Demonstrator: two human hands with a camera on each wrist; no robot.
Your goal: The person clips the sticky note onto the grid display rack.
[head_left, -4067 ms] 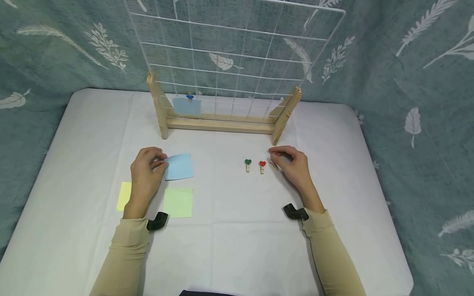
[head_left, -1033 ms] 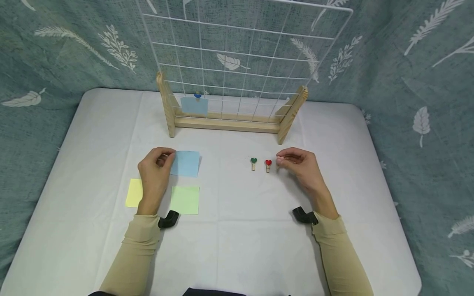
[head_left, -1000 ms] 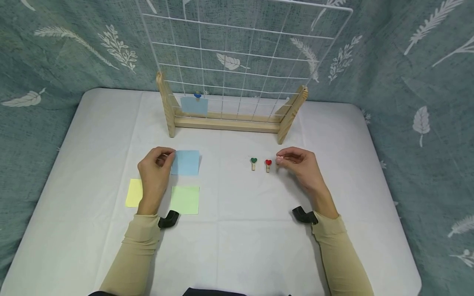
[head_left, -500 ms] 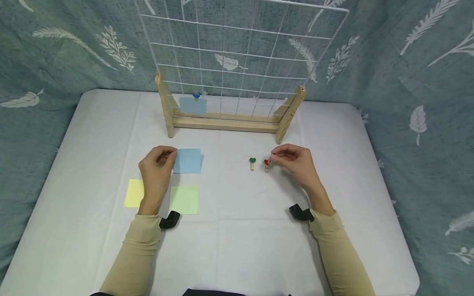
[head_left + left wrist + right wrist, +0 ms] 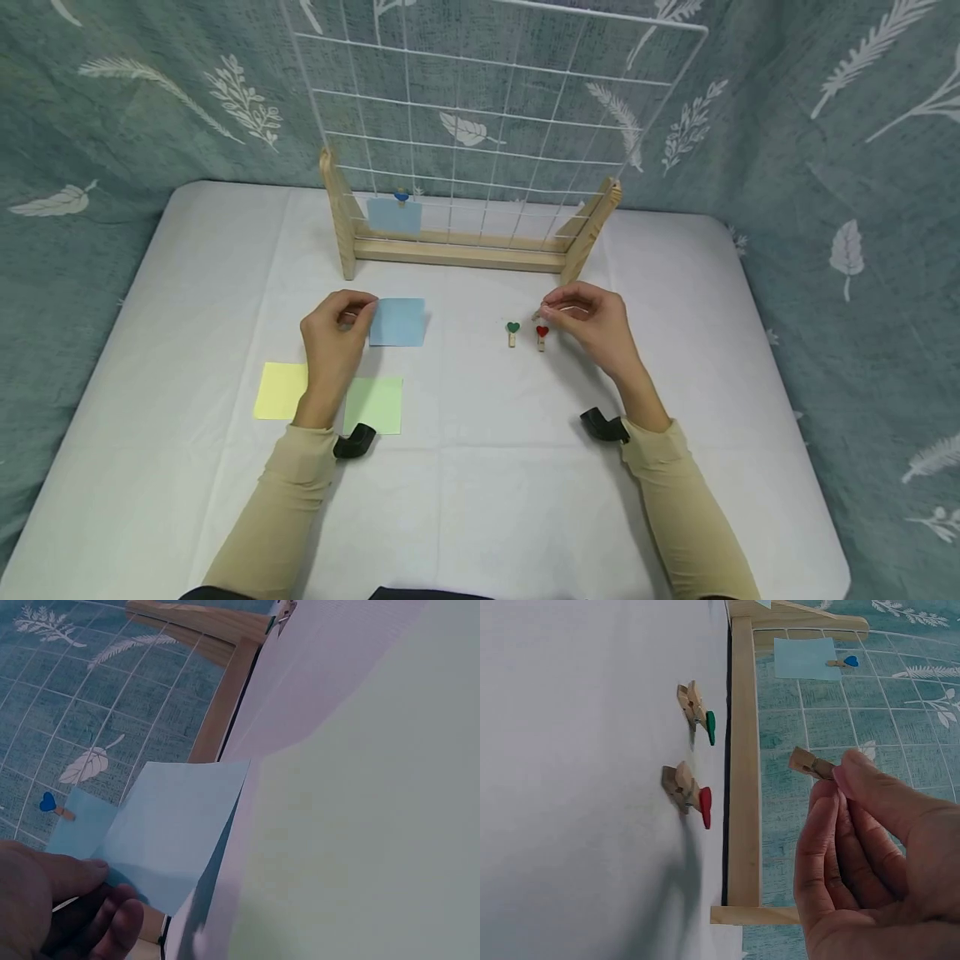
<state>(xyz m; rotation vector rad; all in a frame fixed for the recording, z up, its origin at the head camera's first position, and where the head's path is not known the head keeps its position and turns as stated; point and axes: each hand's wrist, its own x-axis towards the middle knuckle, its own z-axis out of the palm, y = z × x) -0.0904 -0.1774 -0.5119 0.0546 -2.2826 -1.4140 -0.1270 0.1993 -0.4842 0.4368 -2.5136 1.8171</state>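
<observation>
My left hand [image 5: 333,354] pinches a blue sticky note [image 5: 397,322] by its left edge, holding it above the table. Between thumb and fingertips of my right hand [image 5: 596,329] is a small wooden clothespin [image 5: 810,763], its gripping end sticking out and its other end covered by the fingers. Just below that hand lie a clothespin with a red heart [image 5: 542,337] and one with a green heart [image 5: 513,333]. Another blue note [image 5: 393,218] hangs on the white wire grid [image 5: 487,108], held by a blue-heart clothespin [image 5: 401,197].
The grid stands in a wooden base [image 5: 457,254] at the back of the white-covered table [image 5: 510,517]. A yellow note [image 5: 277,392] and a light green note [image 5: 378,400] lie near my left forearm, partly covered by it. A patterned curtain [image 5: 795,150] surrounds the table.
My left hand has moved right and slightly forward with the blue note. My right hand, with the clothespin, has shifted left and slightly forward, over the red-heart clothespin.
</observation>
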